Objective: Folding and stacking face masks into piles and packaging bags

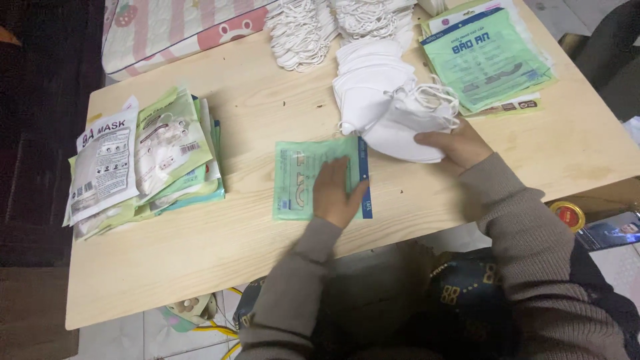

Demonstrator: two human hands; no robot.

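You see a moderately lit scene, with soft, even light falling from above onto the pale wooden surface [220, 267], which is the brightest broad area. Shadows are faint and short: a thin dark edge under your left hand [337, 193] and under the white masks [387, 107] toward 1 o'clock. The masks are nearly washed out, their folds hard to separate. At 9 o'clock the frame drops into deep shadow with almost no detail, and your lap at 6 o'clock is dim too. Everything looks slightly soft and grainy, with compression smear. The surface edges bow slightly near the corners. A mild sheen sits on the green packets [490, 57].
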